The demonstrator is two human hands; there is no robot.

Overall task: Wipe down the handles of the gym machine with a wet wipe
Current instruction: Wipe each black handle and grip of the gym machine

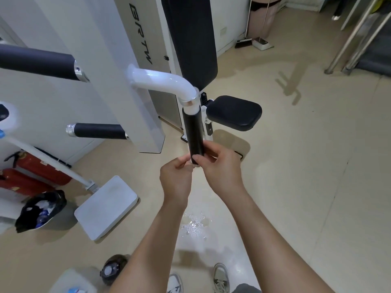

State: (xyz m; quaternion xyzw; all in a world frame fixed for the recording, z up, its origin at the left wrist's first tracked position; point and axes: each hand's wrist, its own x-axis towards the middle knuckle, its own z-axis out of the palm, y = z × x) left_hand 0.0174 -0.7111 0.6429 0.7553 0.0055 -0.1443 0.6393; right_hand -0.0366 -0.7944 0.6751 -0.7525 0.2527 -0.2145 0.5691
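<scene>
Beige gym floor, wet in patches. Both forearms raised from below, meeting at lower end of vertical handle: black foam grip, chrome collar on top, hung from bent white tube. Right hand wrapped round handle's bottom, thumb on front. Left hand curled, fingertips pinching pale bit at handle's end; wipe or end cap, cannot tell. Just beyond, black seat pad.

Handle grip matt black foam; tube glossy white metal; collar chrome; floor smooth, shiny.
</scene>
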